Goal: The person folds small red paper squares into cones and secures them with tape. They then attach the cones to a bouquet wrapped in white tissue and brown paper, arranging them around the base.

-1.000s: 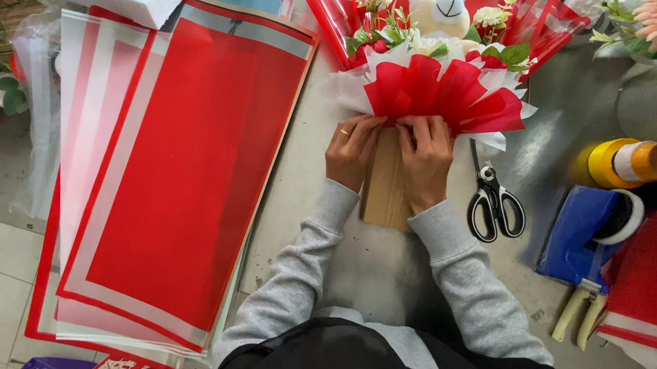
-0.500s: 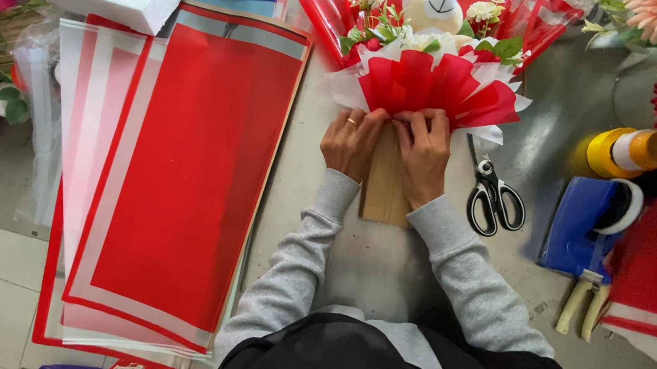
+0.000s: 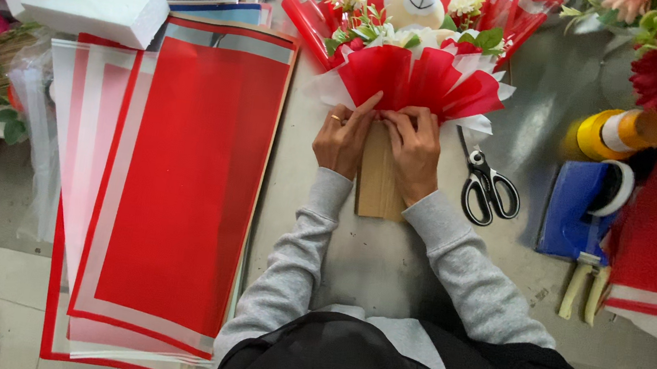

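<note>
black scissors [image 3: 487,184] lie just right of the right hand [image 3: 412,143], red paper sheets [image 3: 177,181] left.

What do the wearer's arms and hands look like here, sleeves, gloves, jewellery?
Both arms wear long light-grey knit sleeves with ribbed cuffs at the wrists. The left hand and the right hand are bare, without gloves. A thin gold-coloured ring sits on a left-hand finger.

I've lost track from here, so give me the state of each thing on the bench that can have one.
Bouquet: lying flat, red pleated wrap fanned out, both hands at its neck.
Left hand: pinching the wrap.
Right hand: pinching the wrap.
Brown handle wrap: flat under the hands.
Scissors: shut, lying apart from the right hand.
Red paper sheets: stacked flat, unfolded.
Yellow tape roll: on its side.
</note>
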